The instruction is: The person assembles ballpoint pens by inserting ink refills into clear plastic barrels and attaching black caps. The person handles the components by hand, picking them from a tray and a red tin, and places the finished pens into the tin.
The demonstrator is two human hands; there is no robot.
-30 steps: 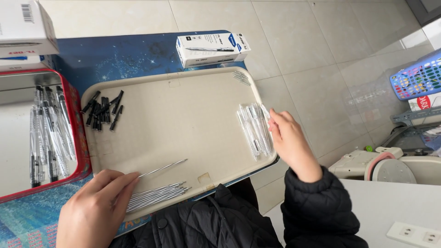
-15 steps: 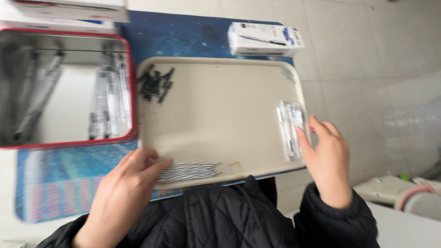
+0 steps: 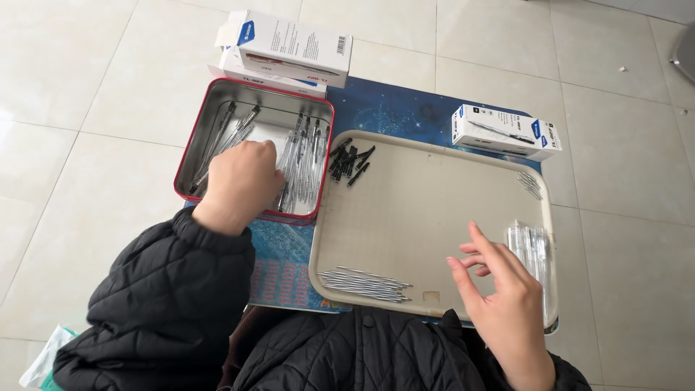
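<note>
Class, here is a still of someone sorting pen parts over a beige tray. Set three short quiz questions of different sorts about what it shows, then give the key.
1. True or false: the left hand reaches into the red-rimmed metal tin.
2. Which lies at the near edge of the beige plastic tray? A. black pen caps B. thin metal refills C. clear pen barrels
3. Fill in: the right hand hovers beside the clear pen ______.

Key: 1 true; 2 B; 3 barrels.
</note>
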